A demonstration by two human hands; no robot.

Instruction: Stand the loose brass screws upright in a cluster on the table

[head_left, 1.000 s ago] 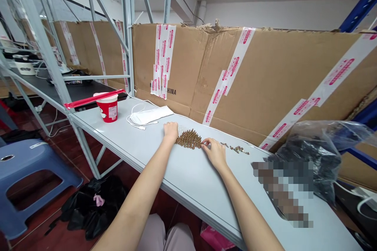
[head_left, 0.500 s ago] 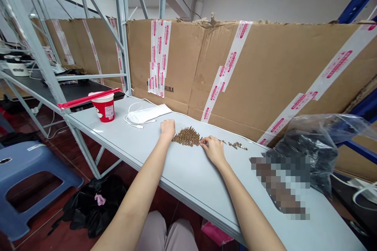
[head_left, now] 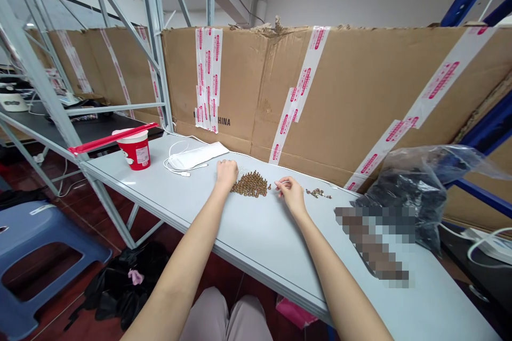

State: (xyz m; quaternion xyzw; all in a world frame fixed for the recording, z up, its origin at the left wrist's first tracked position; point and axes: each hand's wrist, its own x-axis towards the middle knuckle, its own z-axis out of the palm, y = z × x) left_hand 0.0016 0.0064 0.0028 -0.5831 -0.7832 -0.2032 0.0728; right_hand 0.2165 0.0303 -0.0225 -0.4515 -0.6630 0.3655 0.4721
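Observation:
A tight cluster of small brown upright pieces [head_left: 250, 184] stands on the pale grey table [head_left: 248, 234]. My left hand [head_left: 226, 173] rests curled in a loose fist against the cluster's left edge. My right hand [head_left: 291, 194] lies just right of the cluster, fingers pinched together near the tabletop; whatever they hold is too small to make out. A few loose brown pieces [head_left: 318, 193] lie scattered further right.
A red cup [head_left: 136, 149] with a red strip across it stands at the table's left end, with a white face mask and cable [head_left: 192, 157] beside it. Taped cardboard [head_left: 320, 96] walls the back. A dark plastic bag [head_left: 412, 197] sits right; a blue stool [head_left: 36, 250] stands left.
My right hand has drawn a little away from the cluster's right edge, leaving a small gap. The camera has shifted, so everything sits slightly lower-left. My left hand stays against the cluster.

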